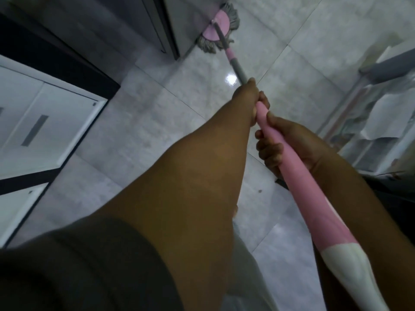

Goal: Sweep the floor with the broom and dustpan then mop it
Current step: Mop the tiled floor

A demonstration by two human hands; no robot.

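Observation:
A mop with a pink and grey handle (298, 176) runs from the lower right up to its round pink head (216, 26), which lies on the pale tiled floor (146, 131) with grey strands spread around it, beside the foot of a grey cabinet. My left hand (249, 95) grips the handle higher up, where pink meets grey. My right hand (285, 142) grips the pink part just below it. The handle's white end (352, 272) is near the bottom right. No broom or dustpan is in view.
A grey cabinet (125, 23) stands at the top left beside the mop head. White drawer fronts with a dark frame (45, 122) fill the left side. On the right stands a rack (381, 104) with white items and a grey bar.

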